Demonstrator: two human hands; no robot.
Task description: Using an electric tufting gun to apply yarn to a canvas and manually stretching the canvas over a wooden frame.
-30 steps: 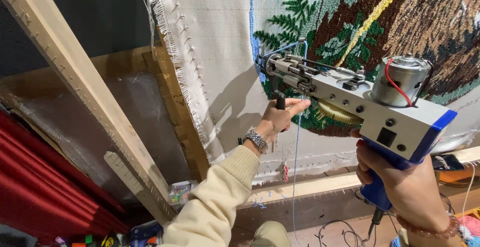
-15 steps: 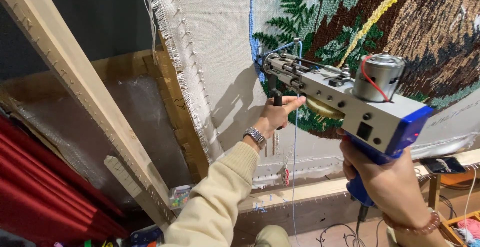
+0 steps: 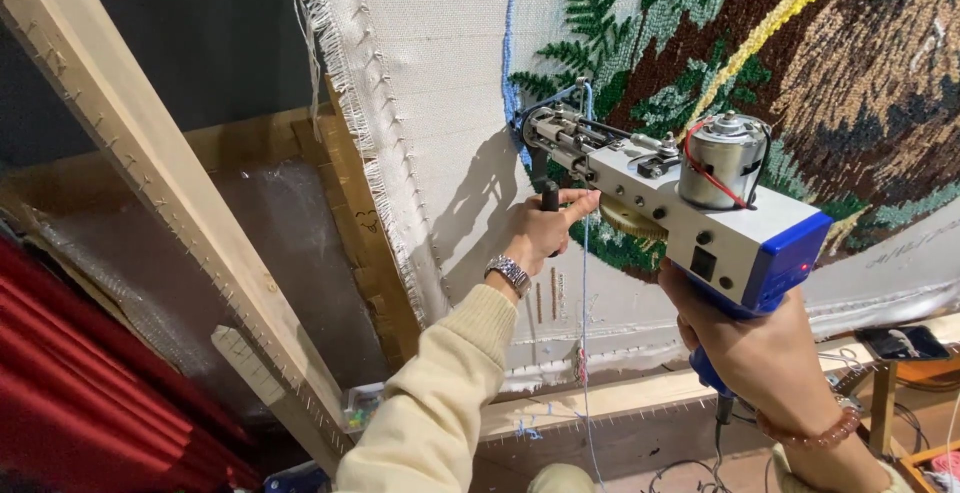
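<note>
A white and blue tufting gun [image 3: 690, 208] with a silver motor is pressed nose-first against a white backing cloth [image 3: 440, 83] stretched on a wooden frame. My right hand [image 3: 750, 343] grips its blue rear handle from below. My left hand [image 3: 545, 233], wearing a metal watch and a cream sleeve, is closed on the gun's black front handle. Blue yarn [image 3: 584, 333] hangs down from the gun's tip. The cloth bears a tufted picture [image 3: 760, 63] of green ferns, brown patches, a yellow stripe and a blue outline.
A wooden frame beam [image 3: 170, 203] studded with nails slants across the left. Red fabric [image 3: 90, 393] lies at lower left. The frame's bottom rail [image 3: 620, 403] runs under the cloth. Cables and a wooden stand [image 3: 900, 393] sit at lower right.
The gun and both hands have shifted slightly left and up along the cloth. Both grips are unchanged.
</note>
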